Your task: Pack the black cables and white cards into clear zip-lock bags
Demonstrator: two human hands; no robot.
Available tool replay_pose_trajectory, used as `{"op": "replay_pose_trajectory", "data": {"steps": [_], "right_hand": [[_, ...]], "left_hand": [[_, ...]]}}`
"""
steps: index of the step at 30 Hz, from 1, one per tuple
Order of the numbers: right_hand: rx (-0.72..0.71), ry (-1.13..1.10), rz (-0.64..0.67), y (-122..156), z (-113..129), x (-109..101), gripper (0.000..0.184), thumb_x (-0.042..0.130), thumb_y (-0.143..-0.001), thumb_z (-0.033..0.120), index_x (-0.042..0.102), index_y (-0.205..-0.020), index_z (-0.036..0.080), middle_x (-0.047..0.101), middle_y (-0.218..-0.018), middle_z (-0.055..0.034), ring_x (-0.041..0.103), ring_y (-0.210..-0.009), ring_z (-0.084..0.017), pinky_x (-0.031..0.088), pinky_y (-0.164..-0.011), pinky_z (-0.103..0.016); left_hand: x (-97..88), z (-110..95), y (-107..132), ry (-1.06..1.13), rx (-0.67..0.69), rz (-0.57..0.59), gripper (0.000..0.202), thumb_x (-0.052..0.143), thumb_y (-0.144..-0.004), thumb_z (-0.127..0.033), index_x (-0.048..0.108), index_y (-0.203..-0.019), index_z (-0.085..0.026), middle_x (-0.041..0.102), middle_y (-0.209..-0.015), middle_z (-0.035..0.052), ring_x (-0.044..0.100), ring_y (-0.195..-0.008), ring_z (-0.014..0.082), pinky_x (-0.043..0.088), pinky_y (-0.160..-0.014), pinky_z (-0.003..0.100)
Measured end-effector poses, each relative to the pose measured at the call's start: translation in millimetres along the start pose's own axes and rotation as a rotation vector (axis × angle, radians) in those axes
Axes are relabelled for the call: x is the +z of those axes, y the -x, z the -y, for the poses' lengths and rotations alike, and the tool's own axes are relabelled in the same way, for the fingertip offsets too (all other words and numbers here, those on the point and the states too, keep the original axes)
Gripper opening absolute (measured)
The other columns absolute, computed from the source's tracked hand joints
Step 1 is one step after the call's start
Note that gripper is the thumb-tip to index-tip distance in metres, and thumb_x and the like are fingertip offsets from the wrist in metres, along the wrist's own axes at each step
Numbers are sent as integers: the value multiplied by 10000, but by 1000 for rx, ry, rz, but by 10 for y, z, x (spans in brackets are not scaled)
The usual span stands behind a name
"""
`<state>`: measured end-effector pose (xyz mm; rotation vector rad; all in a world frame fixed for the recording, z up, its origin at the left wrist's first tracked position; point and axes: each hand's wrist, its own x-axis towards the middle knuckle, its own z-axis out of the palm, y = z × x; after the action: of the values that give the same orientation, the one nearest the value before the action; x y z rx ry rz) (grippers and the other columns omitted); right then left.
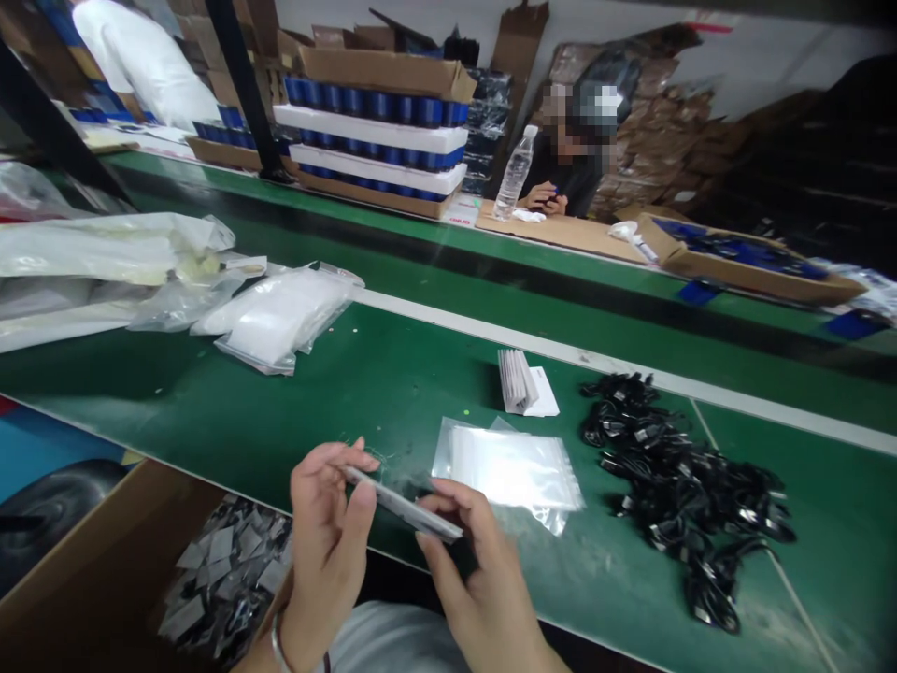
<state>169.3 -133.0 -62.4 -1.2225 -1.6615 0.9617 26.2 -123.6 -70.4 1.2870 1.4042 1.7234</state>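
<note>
The wearer's two bare hands are nearest, held low over the near edge of a green table (pixel 392 393). Between them, tilted down to the right, is a thin, pale, flat piece (pixel 413 512). The left hand (pixel 328 533) rises almost upright, gripping the left end, thumb on the near face and fingers bent over the top. The right hand (pixel 483 551) reaches in from the lower right, thumb and curled forefinger pinching the other end. Just beyond lie clear plastic bags (pixel 515 472), then a stack of folded white papers (pixel 517 385). Bundled black cables (pixel 665 458) spread rightward. At lower left, a cardboard box (pixel 91 570) holds small packets (pixel 217 551).
</note>
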Motion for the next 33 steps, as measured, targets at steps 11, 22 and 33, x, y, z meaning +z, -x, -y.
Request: {"op": "replay_pose_trajectory", "data": {"steps": [11, 22, 33], "right_hand": [[-79, 89, -177, 143, -105, 180, 479, 428, -877, 151, 322, -1324, 287, 524, -1214, -121, 537, -1102, -276, 469, -895, -499], [61, -152, -183, 232, -142, 250, 494, 353, -939, 228, 173, -1392, 308, 547, -1162, -82, 524, -1125, -213, 429, -954, -429], [32, -155, -151, 235, -155, 230, 289, 374, -929, 193, 405, -1204, 274, 569, -1071, -67, 566, -1017, -193, 458, -895, -363]], "left_hand": [[26, 26, 33, -118, -209, 100, 170, 511, -871, -390, 528, -963, -248, 598, -886, 1, 544, -950, 153, 401, -858, 248], [93, -14, 139, -91, -233, 127, 190, 440, -903, -418, 492, -1003, -265, 612, -868, -12, 567, -952, 149, 408, -839, 248], [70, -58, 157, -140, -101, 198, 211, 329, -960, -295, 519, -879, -255, 568, -887, -19, 502, -1033, 123, 335, -940, 208]]}}
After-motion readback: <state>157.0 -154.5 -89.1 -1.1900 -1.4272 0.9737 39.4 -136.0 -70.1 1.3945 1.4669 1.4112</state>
